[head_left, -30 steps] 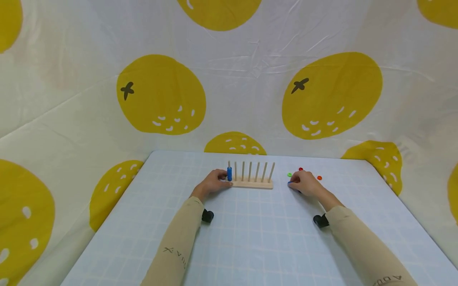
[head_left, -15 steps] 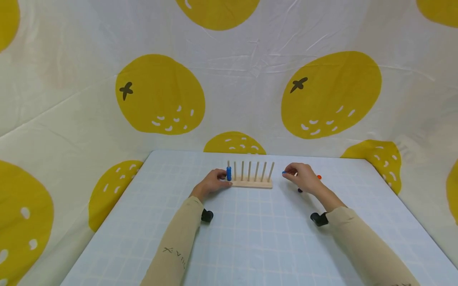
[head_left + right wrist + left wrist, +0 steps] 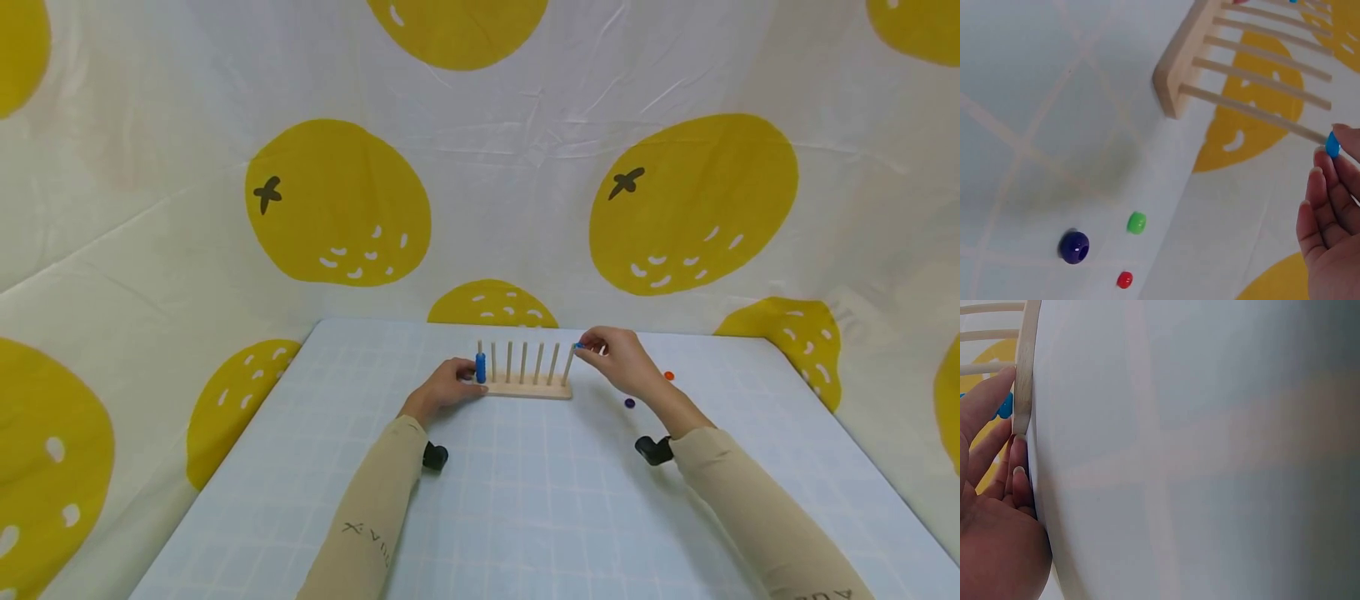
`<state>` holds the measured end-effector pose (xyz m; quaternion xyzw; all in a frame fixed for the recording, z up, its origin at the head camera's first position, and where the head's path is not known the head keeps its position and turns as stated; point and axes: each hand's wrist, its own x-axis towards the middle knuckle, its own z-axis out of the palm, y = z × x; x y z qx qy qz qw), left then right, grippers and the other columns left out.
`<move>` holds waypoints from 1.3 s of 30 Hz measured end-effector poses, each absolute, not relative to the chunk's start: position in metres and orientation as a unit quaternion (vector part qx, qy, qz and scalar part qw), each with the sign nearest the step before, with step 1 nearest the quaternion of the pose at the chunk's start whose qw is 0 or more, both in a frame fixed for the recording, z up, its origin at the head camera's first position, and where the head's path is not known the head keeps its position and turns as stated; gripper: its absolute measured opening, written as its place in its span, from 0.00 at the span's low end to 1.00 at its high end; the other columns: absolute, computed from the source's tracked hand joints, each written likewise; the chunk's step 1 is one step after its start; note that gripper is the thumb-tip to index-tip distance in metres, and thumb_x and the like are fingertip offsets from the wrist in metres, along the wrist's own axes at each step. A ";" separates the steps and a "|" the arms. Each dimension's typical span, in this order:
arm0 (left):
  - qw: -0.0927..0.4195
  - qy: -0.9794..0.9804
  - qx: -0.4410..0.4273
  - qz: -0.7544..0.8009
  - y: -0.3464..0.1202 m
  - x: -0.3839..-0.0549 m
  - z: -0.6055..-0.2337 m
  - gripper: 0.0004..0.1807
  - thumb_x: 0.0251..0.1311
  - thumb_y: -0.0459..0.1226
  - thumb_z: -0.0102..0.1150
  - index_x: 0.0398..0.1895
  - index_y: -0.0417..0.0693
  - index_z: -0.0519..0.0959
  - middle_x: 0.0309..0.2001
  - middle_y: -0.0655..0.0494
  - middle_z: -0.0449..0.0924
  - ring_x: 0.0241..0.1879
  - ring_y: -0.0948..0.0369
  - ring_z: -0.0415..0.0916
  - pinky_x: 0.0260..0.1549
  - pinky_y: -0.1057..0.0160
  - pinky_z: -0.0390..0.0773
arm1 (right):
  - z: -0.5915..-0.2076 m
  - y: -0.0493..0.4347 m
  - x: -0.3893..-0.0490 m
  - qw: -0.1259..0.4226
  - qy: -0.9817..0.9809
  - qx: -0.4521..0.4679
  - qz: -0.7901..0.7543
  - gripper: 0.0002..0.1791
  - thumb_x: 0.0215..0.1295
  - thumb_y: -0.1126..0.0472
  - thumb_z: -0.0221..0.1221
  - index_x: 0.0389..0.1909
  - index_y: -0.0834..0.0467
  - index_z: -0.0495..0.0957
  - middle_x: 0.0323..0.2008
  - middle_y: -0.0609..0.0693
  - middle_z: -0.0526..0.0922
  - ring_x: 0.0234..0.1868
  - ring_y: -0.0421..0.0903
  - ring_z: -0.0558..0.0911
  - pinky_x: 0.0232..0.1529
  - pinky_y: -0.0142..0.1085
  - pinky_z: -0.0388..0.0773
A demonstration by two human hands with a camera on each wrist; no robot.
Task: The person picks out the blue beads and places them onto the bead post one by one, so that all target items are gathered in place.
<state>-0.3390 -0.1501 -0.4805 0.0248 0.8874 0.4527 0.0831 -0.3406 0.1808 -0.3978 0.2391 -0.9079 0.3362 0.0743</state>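
A wooden peg stand (image 3: pixel 528 390) with several upright pegs rests on the table. Blue beads (image 3: pixel 481 368) are stacked on its leftmost peg. My left hand (image 3: pixel 447 383) holds the stand's left end, with the thumb (image 3: pixel 988 400) against the base and the other fingers behind and beside its end. Between thumb and fingertips, my right hand (image 3: pixel 618 358) pinches a blue bead (image 3: pixel 1332 144) at the tip of the rightmost peg (image 3: pixel 1254 112). Whether the peg has entered the bead's hole is unclear.
Loose beads lie right of the stand: a dark purple bead (image 3: pixel 1074 247), a green bead (image 3: pixel 1137 223), a red bead (image 3: pixel 1124 279) and an orange bead (image 3: pixel 669 376). Behind the table (image 3: pixel 517 492) hangs a curtain (image 3: pixel 510 167) printed with yellow fruit.
My right hand has lifted the blue bead off the table and carried it left to the rightmost peg's tip. The left hand has stayed at the stand's end.
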 end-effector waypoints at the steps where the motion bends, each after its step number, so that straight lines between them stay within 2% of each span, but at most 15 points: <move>1: 0.084 0.887 0.024 0.453 -0.150 -0.339 -0.480 0.31 0.61 0.43 0.73 0.65 0.41 0.76 0.55 0.47 0.78 0.54 0.51 0.72 0.63 0.50 0.71 | -0.396 0.179 -0.341 0.074 -0.907 0.239 0.338 0.10 0.70 0.61 0.66 0.45 0.63 0.83 0.37 0.53 0.84 0.40 0.51 0.77 0.45 0.44 0.76; 14: 0.085 0.886 0.031 0.454 -0.151 -0.339 -0.480 0.32 0.61 0.43 0.73 0.65 0.40 0.76 0.55 0.46 0.78 0.54 0.51 0.71 0.63 0.51 0.71 | -0.381 0.144 -0.341 0.089 -0.888 0.282 0.353 0.09 0.69 0.62 0.66 0.44 0.63 0.83 0.37 0.53 0.85 0.40 0.50 0.78 0.46 0.44 0.76; 30: 0.085 0.891 0.047 0.444 -0.151 -0.338 -0.477 0.31 0.61 0.43 0.72 0.65 0.40 0.77 0.56 0.45 0.78 0.55 0.51 0.73 0.63 0.50 0.72 | -0.386 0.085 -0.349 0.043 -0.869 0.332 0.364 0.09 0.73 0.60 0.62 0.45 0.62 0.83 0.39 0.51 0.85 0.42 0.48 0.79 0.48 0.42 0.78; 39: 0.074 0.891 0.058 0.445 -0.151 -0.339 -0.475 0.28 0.61 0.42 0.73 0.62 0.39 0.79 0.53 0.46 0.79 0.54 0.51 0.73 0.62 0.50 0.72 | -0.388 0.055 -0.354 0.038 -0.858 0.351 0.374 0.10 0.73 0.60 0.62 0.46 0.62 0.83 0.40 0.52 0.86 0.43 0.48 0.79 0.44 0.40 0.77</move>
